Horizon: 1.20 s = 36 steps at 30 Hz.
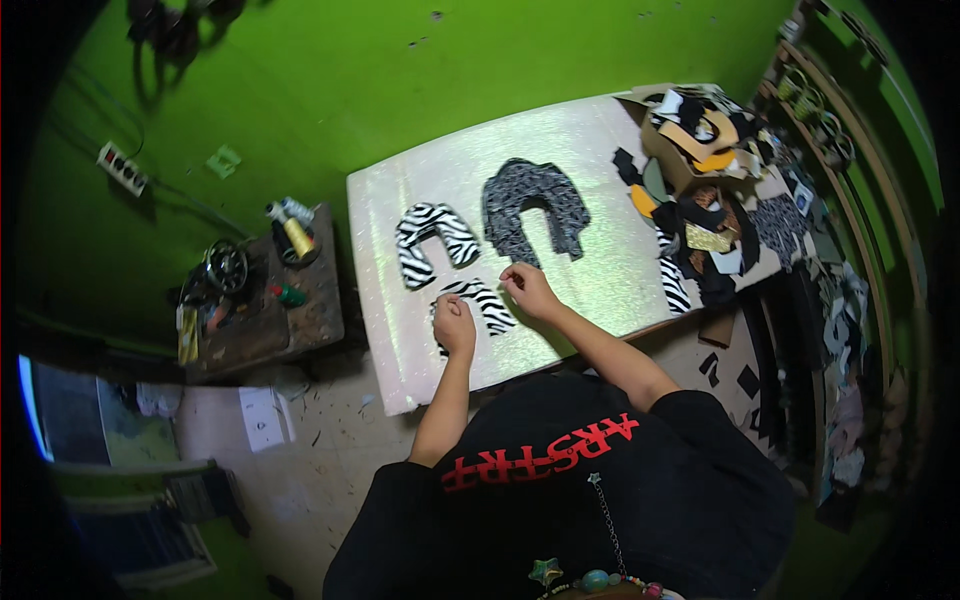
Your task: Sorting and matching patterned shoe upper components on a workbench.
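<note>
A U-shaped piece of zebra-striped fabric (488, 305) lies near the front of the pale, shiny table. Over its left arm is my left hand (454, 327), fingers curled closed, covering part of the stripes. My right hand (530, 290) is beside the piece's upper right corner, thumb and fingers pinched together. Whatever is between the fingers of either hand is too small or hidden to make out. Just beyond, a second zebra-striped U-shaped piece (457, 238) rests on the table. Farther right lies a larger grey-and-black patterned U-shaped piece (506, 205), its opening toward me.
Fabric scraps (708, 238) and a cardboard box (664, 150) heaped with offcuts crowd the table's right end. At left stands a worn wooden sewing machine table (255, 335) with a handwheel (226, 267) and thread cones (296, 236). A green wall (400, 90) runs behind.
</note>
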Tool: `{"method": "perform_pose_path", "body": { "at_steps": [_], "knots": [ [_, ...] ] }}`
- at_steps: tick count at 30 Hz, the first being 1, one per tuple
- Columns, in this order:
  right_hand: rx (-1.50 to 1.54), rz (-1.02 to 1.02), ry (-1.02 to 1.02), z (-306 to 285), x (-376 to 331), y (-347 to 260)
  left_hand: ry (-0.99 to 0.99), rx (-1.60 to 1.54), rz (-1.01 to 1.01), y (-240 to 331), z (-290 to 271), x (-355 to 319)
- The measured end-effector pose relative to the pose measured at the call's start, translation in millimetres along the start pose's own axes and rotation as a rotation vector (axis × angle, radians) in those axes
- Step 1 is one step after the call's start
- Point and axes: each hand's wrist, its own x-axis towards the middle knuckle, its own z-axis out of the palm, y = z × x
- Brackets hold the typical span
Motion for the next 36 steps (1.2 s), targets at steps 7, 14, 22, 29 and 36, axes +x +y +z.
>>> {"method": "perform_pose_path", "body": {
  "at_steps": [7, 14, 22, 29, 36],
  "knots": [
    [-0.169, -0.032, 0.417, -143, -34, 10, -0.381, -0.404, 0.200, 103, 94, -45],
    [-0.584, 0.096, 0.973, -292, -85, 61, -0.769, -0.518, 0.488, 212, 167, -93],
    [-0.792, 0.411, 0.479, -364, -119, 85, -0.721, -0.463, 0.956, 294, 219, -109],
    [-0.794, 0.211, 0.522, -390, -112, 87, -0.793, -0.177, 0.994, 301, 247, -124],
    [-0.656, -0.058, 0.641, -428, -88, 44, -0.831, 0.059, 0.946, 309, 264, -114]
  ]
}}
